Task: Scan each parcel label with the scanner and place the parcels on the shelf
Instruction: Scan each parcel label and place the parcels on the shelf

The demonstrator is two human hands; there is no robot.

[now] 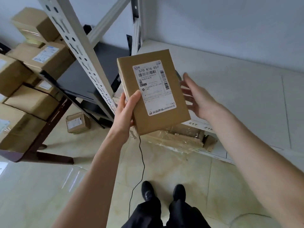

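The left hand (125, 111) grips a parcel (153, 96) above the shelf (230, 83) edge; its label (153, 87) reads "570 K76 057". The right hand (195, 96), fingers spread wide, hovers beside it. Shelf tags read "217".
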